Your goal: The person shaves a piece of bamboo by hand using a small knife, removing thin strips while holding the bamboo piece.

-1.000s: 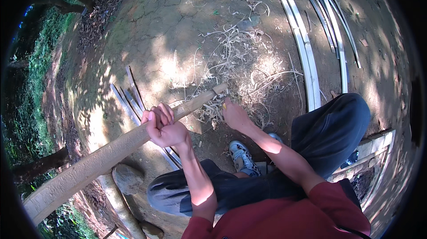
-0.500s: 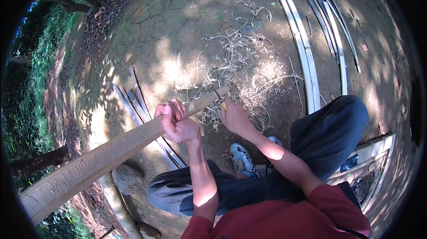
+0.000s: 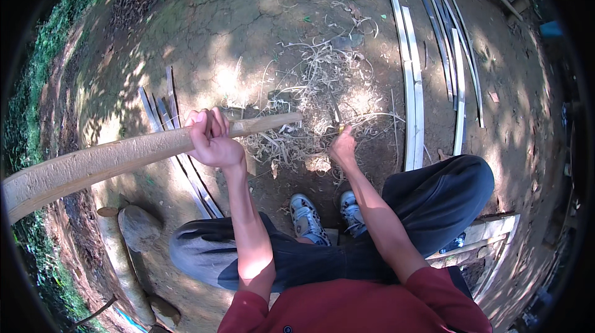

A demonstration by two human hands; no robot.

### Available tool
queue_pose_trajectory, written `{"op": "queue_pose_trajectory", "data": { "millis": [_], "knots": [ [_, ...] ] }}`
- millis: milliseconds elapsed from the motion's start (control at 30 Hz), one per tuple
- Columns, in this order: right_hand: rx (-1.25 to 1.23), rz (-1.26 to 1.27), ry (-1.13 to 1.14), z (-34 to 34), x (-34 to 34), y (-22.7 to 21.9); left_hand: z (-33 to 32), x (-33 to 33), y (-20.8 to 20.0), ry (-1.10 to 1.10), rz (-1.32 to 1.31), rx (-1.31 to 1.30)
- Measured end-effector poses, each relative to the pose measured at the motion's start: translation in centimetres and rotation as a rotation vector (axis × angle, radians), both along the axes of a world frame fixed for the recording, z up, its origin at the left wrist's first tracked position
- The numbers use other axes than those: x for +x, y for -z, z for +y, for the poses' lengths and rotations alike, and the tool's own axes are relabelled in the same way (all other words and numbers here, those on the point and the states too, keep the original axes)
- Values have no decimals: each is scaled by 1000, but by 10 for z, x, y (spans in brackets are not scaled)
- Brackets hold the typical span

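My left hand [image 3: 217,144] is closed around a long pale wooden pole [image 3: 111,162], its fingers curled over the top. The pole slants up from the left edge, broad and rough there, and tapers to a thin, whittled tip in the middle. Right of that tip, my right hand [image 3: 343,149] grips a knife [image 3: 336,110] with a yellow handle. The narrow dark blade points away from me and stands apart from the wood. Pale curled shavings [image 3: 325,76] cover the ground beneath and beyond the tip.
Long split strips [image 3: 410,79] lie on the bare earth at the right, with more dark and pale strips [image 3: 462,79] beside them. Another bundle of strips [image 3: 198,184] lies left, partly under the pole. A stone [image 3: 139,227] and a log [image 3: 121,262] sit at lower left.
My right hand has drawn the knife off the pole's tip, out to the right, and the blade now points forward. The pole and my left hand have shifted left in view.
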State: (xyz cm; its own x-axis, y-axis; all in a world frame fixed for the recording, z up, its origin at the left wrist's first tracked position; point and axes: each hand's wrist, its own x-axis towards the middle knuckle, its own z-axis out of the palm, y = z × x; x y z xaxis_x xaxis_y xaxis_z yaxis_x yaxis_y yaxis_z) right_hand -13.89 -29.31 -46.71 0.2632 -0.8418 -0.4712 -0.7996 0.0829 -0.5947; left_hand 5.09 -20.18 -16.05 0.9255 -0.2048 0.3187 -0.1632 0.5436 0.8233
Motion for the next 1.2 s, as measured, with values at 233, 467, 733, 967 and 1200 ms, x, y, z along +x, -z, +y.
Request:
{"op": "queue_pose_trajectory", "data": {
  "millis": [233, 467, 733, 967, 1200],
  "knots": [
    [-235, 230, -104, 20, 10, -95, 11, 8, 5, -9, -16, -11],
    [-796, -1169, -214, -7, -46, -392, 22, 17, 9, -135, -1, -63],
    [-570, -1546, -416, 24, -159, -463, 24, 33, 15, -74, -15, -91],
    [-508, -1529, -407, 19, -169, -456, 18, 23, 10, -151, 8, -42],
    [-463, -1491, -419, 14, -168, -452, 22, 26, 17, -82, -23, -58]
  ]
}}
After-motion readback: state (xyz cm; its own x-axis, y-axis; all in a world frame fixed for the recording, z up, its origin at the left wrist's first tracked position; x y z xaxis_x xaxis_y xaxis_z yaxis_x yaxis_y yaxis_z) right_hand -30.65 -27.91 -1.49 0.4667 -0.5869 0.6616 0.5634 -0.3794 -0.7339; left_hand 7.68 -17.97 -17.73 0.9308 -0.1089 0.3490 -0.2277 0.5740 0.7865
